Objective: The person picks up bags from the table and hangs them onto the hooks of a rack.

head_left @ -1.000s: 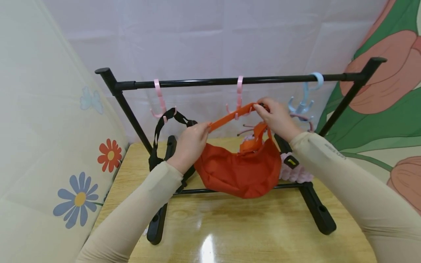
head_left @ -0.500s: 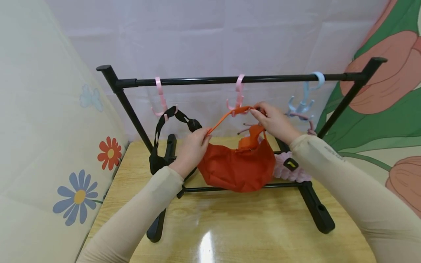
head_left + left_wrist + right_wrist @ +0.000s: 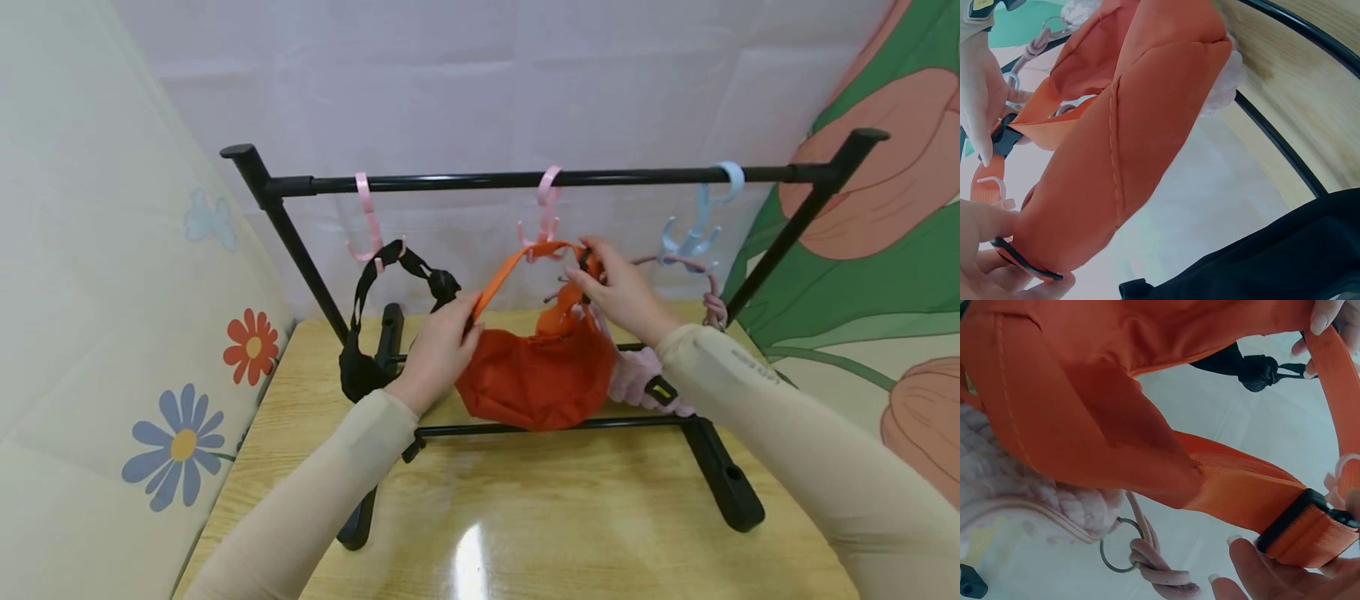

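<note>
An orange shoulder bag point(image 3: 536, 379) hangs below the rack's top bar. Its strap point(image 3: 501, 279) passes over the lower prongs of the middle pink hook point(image 3: 547, 218) and bows slackly on both sides. My left hand point(image 3: 441, 346) holds the bag's left end, where strap and body meet; in the left wrist view its fingers are around a black ring point(image 3: 1030, 261) there. My right hand point(image 3: 626, 292) pinches the strap's right side at a black buckle point(image 3: 1291, 519), thumb on one side and fingers on the other. The folded strap tail point(image 3: 557, 318) hangs beneath it.
A black bag point(image 3: 363, 375) hangs from the left pink hook point(image 3: 369, 221). A fluffy pink bag point(image 3: 633, 379) hangs by a cord point(image 3: 678, 263) from the blue hook point(image 3: 690, 237), partly behind the orange bag. The black rack point(image 3: 480, 181) stands on a wooden table point(image 3: 570, 517).
The orange bag has sunk less low and shifted left as the strap slackened over the middle hook. My right hand has turned slightly around the buckle. More of the pink bag and cord shows.
</note>
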`<state>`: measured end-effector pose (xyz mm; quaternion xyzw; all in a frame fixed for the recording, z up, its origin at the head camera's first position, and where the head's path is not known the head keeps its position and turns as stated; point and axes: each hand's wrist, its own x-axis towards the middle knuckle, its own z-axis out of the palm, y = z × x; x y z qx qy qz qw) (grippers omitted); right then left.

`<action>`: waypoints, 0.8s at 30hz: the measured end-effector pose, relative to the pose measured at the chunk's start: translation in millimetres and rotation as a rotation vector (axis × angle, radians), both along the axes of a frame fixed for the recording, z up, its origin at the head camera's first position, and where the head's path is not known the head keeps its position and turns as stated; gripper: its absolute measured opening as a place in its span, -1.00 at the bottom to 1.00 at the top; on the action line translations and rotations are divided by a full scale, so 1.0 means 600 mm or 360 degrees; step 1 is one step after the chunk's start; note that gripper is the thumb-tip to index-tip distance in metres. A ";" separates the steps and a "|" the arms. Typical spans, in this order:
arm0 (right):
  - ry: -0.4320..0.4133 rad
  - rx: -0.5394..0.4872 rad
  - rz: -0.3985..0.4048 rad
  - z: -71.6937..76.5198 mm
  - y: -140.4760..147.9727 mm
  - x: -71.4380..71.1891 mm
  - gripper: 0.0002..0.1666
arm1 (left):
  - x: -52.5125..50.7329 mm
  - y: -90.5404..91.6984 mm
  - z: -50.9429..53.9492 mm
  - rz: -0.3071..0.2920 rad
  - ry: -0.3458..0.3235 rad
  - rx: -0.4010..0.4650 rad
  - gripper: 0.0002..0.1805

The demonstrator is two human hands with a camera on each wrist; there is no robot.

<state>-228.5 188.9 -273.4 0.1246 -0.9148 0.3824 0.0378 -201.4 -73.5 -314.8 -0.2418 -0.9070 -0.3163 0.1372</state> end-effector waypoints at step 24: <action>-0.0029 0.0144 0.0020 -0.054 0.035 0.062 -0.13 | 0.029 -0.030 -0.036 0.0009 -0.0180 -0.0129 -0.24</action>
